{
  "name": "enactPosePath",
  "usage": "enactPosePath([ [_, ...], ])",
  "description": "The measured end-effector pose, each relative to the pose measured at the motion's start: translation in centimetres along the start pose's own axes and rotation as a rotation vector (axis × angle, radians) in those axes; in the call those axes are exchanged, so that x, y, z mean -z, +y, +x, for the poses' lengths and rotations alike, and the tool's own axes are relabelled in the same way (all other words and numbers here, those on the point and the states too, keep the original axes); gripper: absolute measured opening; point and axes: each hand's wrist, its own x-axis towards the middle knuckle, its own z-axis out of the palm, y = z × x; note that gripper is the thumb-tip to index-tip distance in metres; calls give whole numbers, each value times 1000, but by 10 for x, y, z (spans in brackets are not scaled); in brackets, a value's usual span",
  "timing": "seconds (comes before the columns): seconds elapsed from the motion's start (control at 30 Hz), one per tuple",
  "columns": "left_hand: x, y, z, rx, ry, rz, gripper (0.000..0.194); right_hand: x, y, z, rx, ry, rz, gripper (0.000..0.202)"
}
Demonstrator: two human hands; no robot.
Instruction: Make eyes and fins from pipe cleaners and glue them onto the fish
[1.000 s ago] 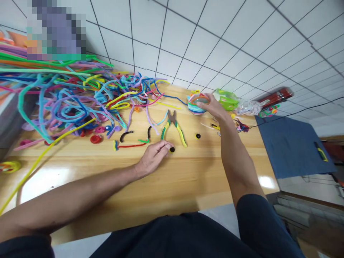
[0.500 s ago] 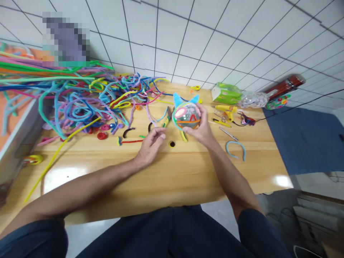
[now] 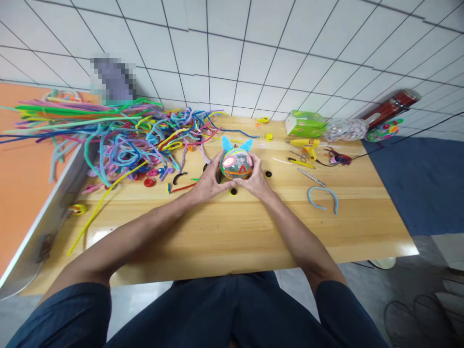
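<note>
A round clear ball [image 3: 237, 165] with blue pointed ears, pink ovals and an orange-red strip sits between my two hands over the middle of the wooden table. My left hand [image 3: 210, 181] is curved round its left side, and my right hand [image 3: 258, 180] holds its right side. Both thumbs meet at the ball's lower front. Just below the thumbs lies a black disc with a yellow edge [image 3: 234, 191]. Another black disc [image 3: 268, 174] rests right of my right hand.
Many coloured pipe cleaners [image 3: 126, 137] are heaped at the left. Rightward lie a yellow glue gun [image 3: 305, 146], a yellow cutter [image 3: 301, 163], a silver pen-like tool [image 3: 311, 177] and a curved blue strip [image 3: 322, 189]. A green package [image 3: 306, 124] stands by the wall.
My left hand has moved up and right and taken hold of the ball. The ball has shifted left and slightly down in my right hand. The camera view has shifted too.
</note>
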Motion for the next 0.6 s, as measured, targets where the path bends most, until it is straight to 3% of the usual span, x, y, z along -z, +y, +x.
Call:
enactPosePath([
  [0.13,7,-4,13,-82,-64,109,120,5,0,-1,39,-55,-33,124],
  [0.23,9,-7,18,-83,-79,152,117,16,-7,-5,53,-49,-34,119],
  [0.3,10,-9,18,-81,-78,159,111,31,-11,-8,47,-5,-31,106],
  [0.37,10,-9,18,-72,-81,153,107,55,-10,-10,35,64,-80,78],
  [0.47,11,-8,17,-51,-82,136,105,105,10,-11,-54,333,-220,38],
  [0.53,11,-8,17,-62,-79,118,105,140,32,-7,-155,652,-270,34],
  [0.6,9,-9,16,-84,-76,98,105,168,54,0,-227,833,-375,38],
])
